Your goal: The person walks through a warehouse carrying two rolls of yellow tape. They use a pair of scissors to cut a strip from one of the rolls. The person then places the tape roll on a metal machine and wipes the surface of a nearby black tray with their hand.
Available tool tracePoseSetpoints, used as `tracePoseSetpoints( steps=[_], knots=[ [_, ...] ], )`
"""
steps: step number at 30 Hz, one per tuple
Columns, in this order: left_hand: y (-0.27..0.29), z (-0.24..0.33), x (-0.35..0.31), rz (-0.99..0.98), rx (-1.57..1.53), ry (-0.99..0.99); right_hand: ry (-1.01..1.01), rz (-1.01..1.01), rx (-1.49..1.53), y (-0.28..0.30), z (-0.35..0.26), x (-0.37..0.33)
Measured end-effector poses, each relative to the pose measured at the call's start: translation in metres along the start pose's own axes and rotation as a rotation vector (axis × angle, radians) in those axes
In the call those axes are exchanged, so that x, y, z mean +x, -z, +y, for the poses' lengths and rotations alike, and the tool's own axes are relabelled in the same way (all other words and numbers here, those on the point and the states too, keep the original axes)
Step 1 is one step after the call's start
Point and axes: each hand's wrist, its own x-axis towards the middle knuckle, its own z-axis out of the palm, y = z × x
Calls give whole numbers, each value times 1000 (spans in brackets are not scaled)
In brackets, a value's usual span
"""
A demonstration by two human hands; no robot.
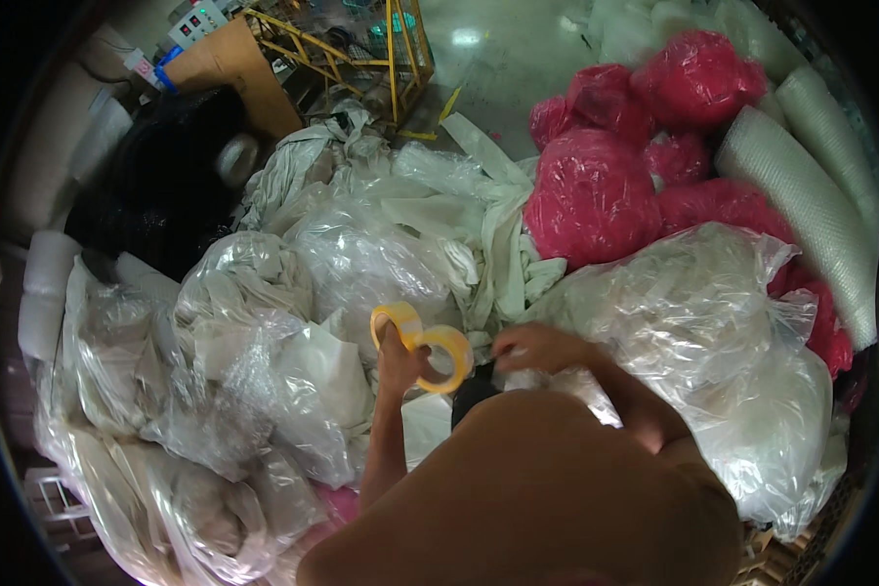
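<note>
Two rolls of clear packing tape with yellow cores hang together from my left hand (pixel 397 363), which is closed on them. One tape roll (pixel 408 318) sits above the fingers, the other tape roll (pixel 467 359) to their right. To the right of the rolls my right hand (pixel 540 348) is raised, its fingers smeared by motion; whether anything is in them I cannot make out. Below that hand lies a small dark thing (pixel 473 391), partly hidden by my body. Around both hands lie clear plastic bags (pixel 361 259) stuffed with whitish sheeting.
Pink wrapped bundles (pixel 596 200) pile up at the far right beside rolls of bubble wrap (pixel 801 215). A large clear bag (pixel 693 342) bulges close on my right. Black plastic (pixel 166 176) and a cardboard sheet (pixel 232 76) stand far left, near a yellow metal frame (pixel 393 59).
</note>
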Motion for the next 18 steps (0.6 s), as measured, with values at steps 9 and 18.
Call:
tracePoseSetpoints(
  steps=[9,18],
  knots=[
    [3,30,147,167,-20,124,-464,605,-201,198,46,-37],
    [-60,85,285,97,-184,57,-376,292,148,257,165,138]
  ],
)
